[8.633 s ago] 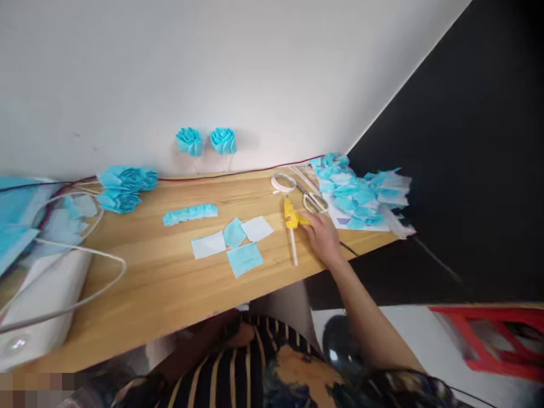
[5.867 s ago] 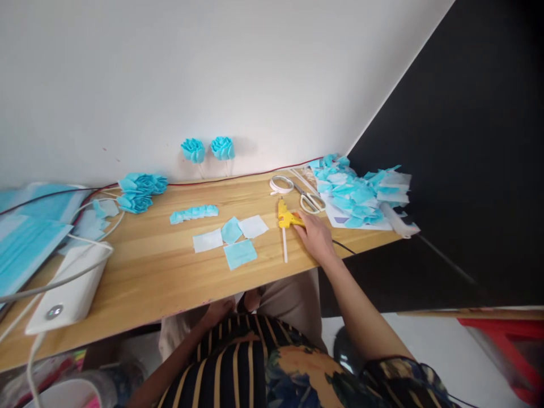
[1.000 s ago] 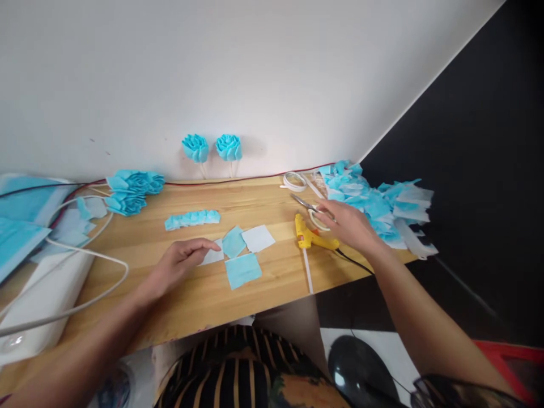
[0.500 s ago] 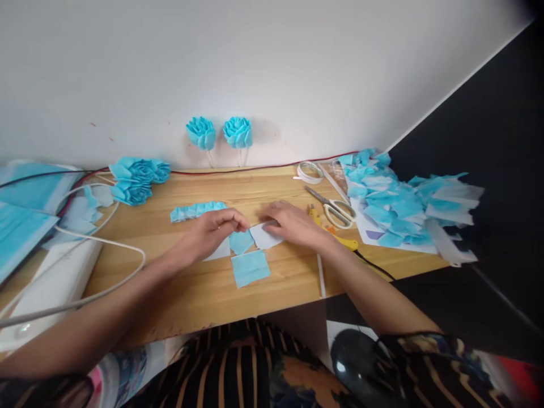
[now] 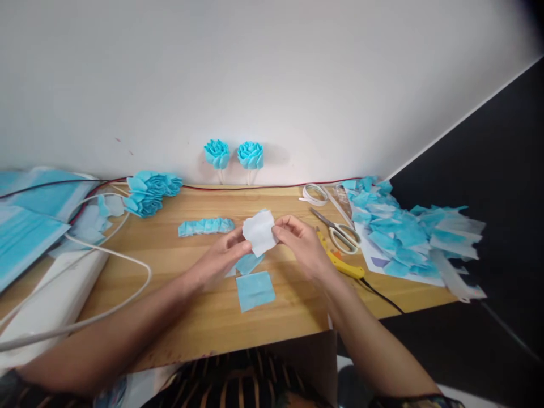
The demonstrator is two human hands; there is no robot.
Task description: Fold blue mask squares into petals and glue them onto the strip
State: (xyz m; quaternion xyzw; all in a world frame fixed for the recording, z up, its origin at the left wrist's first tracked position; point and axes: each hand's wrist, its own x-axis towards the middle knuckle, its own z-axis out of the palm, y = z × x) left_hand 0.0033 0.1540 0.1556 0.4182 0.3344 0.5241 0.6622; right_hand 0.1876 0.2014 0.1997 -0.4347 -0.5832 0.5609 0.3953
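My left hand (image 5: 221, 262) and my right hand (image 5: 300, 245) each pinch one side of a white fabric square (image 5: 259, 232), held just above the wooden table (image 5: 178, 306). Below it lie a blue square (image 5: 255, 290) and another blue square (image 5: 249, 262), partly hidden by my left hand. A pleated blue strip (image 5: 206, 226) lies to the left. A yellow glue gun (image 5: 340, 263) rests right of my right hand, and scissors (image 5: 338, 229) lie behind it.
Two blue fabric flowers (image 5: 233, 154) lean on the wall. More blue flowers (image 5: 151, 190) lie at the left, a heap of blue scraps (image 5: 403, 232) at the right. A white box (image 5: 46, 294) with a white cable (image 5: 127, 283) and blue masks (image 5: 25, 226) are far left. A tape roll (image 5: 314, 194) lies near the wall.
My right hand left the glue gun and scissors, and my left hand came up onto the table. Both hands met at the squares and lifted the white one off the table.
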